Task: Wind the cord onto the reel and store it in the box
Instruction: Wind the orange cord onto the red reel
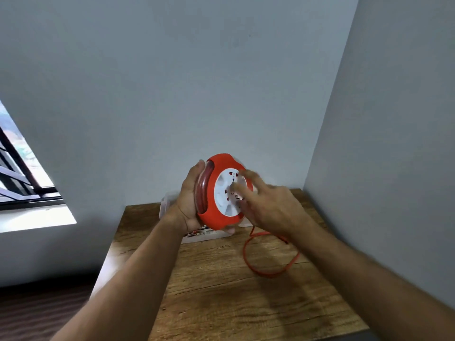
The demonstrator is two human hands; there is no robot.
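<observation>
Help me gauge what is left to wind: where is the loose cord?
In the head view the loose orange cord loops on the wooden table, right of centre, below the right hand.

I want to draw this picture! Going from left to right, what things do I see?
window → left hand → orange cord reel → right hand → grey side wall

Head view, perhaps tilted, downward

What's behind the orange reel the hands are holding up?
A clear plastic box and a white carton sit on the wooden table. The reel hides most of both.
</observation>
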